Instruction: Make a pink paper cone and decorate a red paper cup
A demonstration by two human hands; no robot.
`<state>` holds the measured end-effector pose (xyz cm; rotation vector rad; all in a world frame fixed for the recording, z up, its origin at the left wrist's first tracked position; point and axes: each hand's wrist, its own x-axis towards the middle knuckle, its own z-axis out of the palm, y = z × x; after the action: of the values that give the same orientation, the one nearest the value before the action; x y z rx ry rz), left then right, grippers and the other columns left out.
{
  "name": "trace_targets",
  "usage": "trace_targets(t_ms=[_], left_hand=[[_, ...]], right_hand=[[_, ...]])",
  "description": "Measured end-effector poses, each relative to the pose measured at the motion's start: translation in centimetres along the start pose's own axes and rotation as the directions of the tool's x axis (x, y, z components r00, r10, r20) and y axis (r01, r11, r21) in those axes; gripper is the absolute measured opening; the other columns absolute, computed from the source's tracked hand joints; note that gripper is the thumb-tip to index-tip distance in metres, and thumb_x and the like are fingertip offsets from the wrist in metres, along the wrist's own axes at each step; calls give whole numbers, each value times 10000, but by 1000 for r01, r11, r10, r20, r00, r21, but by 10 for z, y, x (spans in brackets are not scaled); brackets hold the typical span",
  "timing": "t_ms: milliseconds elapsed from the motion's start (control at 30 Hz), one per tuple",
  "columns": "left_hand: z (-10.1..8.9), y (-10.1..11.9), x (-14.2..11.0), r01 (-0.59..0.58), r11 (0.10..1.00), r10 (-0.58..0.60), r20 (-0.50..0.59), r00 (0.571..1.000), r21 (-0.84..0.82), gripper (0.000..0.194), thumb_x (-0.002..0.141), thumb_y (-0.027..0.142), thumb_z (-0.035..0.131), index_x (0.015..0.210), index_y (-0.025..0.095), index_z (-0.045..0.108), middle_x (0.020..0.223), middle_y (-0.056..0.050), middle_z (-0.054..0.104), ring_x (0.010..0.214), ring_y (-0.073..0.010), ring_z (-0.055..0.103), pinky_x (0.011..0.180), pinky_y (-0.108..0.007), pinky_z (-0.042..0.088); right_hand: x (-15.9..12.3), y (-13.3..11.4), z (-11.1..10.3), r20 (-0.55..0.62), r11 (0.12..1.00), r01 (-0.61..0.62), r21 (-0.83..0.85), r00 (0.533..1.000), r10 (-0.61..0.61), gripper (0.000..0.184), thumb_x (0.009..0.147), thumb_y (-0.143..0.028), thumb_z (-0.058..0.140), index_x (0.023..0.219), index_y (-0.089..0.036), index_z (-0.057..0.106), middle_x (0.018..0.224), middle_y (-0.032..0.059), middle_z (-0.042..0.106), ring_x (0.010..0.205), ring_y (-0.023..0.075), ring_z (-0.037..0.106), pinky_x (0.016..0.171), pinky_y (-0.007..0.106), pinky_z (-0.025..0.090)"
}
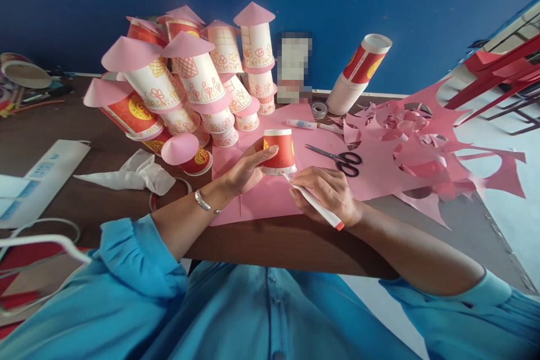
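My left hand [248, 166] is closed round the left side of a red paper cup [279, 149] with yellow print and a white band at top and bottom. My right hand [327, 191] grips a white marker [316, 207] with an orange-red end cap. The marker's tip meets the cup's lower white band, where small reddish marks show. Under both hands lies a pink paper sheet [270, 197]. Black-handled scissors [337, 159] rest on it, just right of the cup. A glue stick [301, 124] lies behind the cup.
Several cup towers with pink cone roofs [194, 76] stand at the back left. A stack of paper cups [352, 79] leans at the back right, near a tape roll [319, 109]. Cut pink scraps [422, 146] cover the right side. Crumpled white tissue [139, 173] lies left.
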<state>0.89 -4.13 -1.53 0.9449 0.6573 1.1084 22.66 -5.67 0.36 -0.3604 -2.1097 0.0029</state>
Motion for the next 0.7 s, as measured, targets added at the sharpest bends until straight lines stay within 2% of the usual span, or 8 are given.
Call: trace_targets(t_ms=[167,300,700], left_hand=[[1,2,0,-3,1000,3,-20,1000,10,429,900,530,882,1124,201,724,1009,-54,800,1041,-275,776,815,-352,593],[3,2,0,-4,1000,5,-17,1000,20,462,895,557,887,1148,207,722,981,-42,789,984,-258,770,840,-367,595],[3,3,-2,10,998,-8,-25,1000,59,485,902,573,873,1176,209,707,1014,-54,798,1020,-279,776,878,-383,601]], right_hand=[[0,1,-2,-6,1000,-6,14,1000,6,144,1046,-134,646,1150,-232,624,826,3,789,697,178,802,642,287,660],[1,3,-3,-5,1000,-18,1,1000,18,159,1035,-120,646,1139,-238,617,814,-1,784,693,177,800,643,284,659],[1,2,-4,6,1000,-16,11,1000,16,167,1031,-104,650,1135,-229,612,812,-1,774,685,175,788,636,280,638]])
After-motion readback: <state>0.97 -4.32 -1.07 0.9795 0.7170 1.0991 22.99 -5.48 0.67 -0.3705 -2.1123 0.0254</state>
